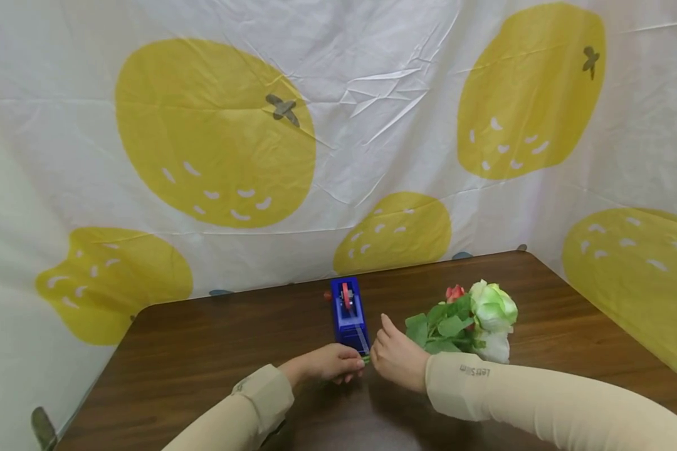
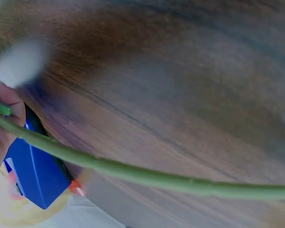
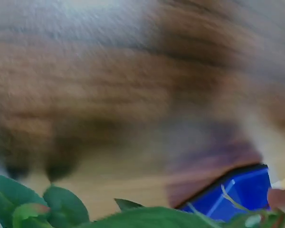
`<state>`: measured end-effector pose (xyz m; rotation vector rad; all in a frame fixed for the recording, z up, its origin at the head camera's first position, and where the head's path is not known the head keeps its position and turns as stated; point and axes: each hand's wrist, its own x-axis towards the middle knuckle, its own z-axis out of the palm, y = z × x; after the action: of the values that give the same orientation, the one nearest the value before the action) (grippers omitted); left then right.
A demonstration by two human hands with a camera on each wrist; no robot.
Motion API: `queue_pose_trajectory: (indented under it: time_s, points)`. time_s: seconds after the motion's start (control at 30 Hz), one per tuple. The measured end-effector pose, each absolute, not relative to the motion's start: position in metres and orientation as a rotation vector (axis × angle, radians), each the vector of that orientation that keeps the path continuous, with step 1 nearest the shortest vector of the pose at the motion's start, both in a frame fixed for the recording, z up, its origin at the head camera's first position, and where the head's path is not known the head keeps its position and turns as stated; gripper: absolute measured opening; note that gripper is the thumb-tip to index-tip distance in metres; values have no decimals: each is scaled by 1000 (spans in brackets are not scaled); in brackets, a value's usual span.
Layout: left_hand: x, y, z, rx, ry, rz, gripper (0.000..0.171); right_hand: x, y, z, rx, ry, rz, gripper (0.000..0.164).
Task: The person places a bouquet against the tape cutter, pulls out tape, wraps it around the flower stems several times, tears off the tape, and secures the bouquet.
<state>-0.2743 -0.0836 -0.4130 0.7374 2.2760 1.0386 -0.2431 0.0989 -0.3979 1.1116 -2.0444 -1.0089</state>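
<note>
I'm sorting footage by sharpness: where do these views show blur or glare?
Head view: blue tape dispenser and flowers fairly sharp, sheen on the creased backdrop; left wrist view: tabletop blurred, green stem crisper; right wrist view: tabletop smeared, pale glare at the top.

The tape dispenser (image 2: 40, 178) looks glossy plastic, the table (image 1: 231, 332) smooth wood.

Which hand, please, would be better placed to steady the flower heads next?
The right hand, probably: the flower heads lie beside its sleeve, whereas the left hand, at the green stems, is farther away.
</note>
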Motion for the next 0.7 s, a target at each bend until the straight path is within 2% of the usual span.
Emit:
queue_pose_trajectory:
  time_s: [0.13, 0.3, 0.43, 0.57, 0.7]
  points:
    - [-273, -84, -412, 815, 2340, 1008, 25, -240, 96, -379, 1055, -2225, -945, 20]
    - [-272, -86, -411, 953, 2454, 905, 23, -241, 90, -341, 975, -2425, -902, 14]
    - [-271, -88, -411, 1056, 2533, 845, 21, -252, 86, -316, 1018, -2555, -876, 10]
    - [-271, -90, -413, 1170, 2635, 724, 20, -271, 81, -309, 1130, -2792, -756, 7]
    - [-271, -92, -415, 1245, 2765, 516, 18, -289, 77, -318, 1187, -3195, -473, 15]
